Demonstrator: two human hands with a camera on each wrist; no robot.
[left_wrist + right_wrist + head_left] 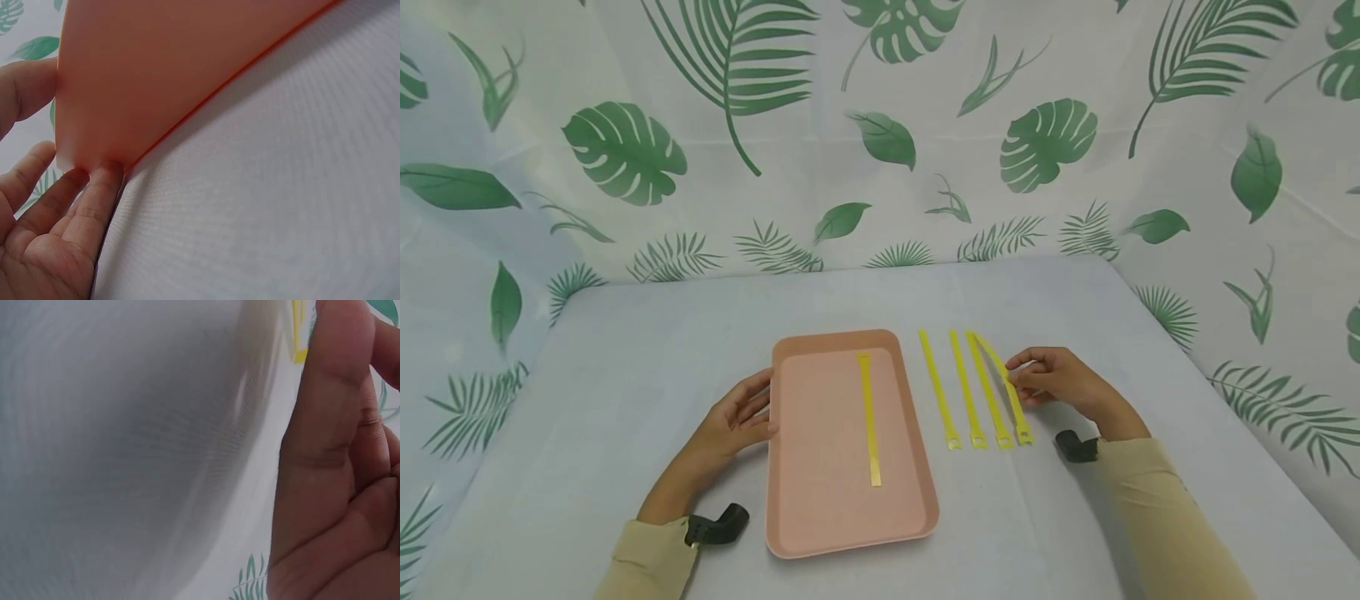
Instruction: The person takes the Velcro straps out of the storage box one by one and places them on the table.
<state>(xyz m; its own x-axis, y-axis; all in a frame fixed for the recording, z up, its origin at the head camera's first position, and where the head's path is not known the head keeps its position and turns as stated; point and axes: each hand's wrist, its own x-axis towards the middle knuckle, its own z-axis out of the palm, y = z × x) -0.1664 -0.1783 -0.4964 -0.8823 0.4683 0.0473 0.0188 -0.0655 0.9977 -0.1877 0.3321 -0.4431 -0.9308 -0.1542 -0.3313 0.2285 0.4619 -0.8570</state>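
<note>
A pink tray [820, 450] lies on the white tabletop with one yellow cable tie [869, 417] flat inside it. My left hand [730, 421] is at its left side. In the left wrist view the fingers of that hand [56, 244] touch the outer wall of the tray [156, 69], and the thumb meets the rim. To the right of the tray, my right hand [1063, 383] pinches the rightmost yellow cable tie [1017, 408] near its middle, where it bows upward. Part of its slotted head [300, 355] shows beyond the fingers in the right wrist view.
Three more yellow cable ties [966, 388] lie side by side between the tray and my right hand, slotted heads toward me. A white curtain with green leaves [895, 225] stands behind the table. Each wrist carries a black camera mount [718, 525].
</note>
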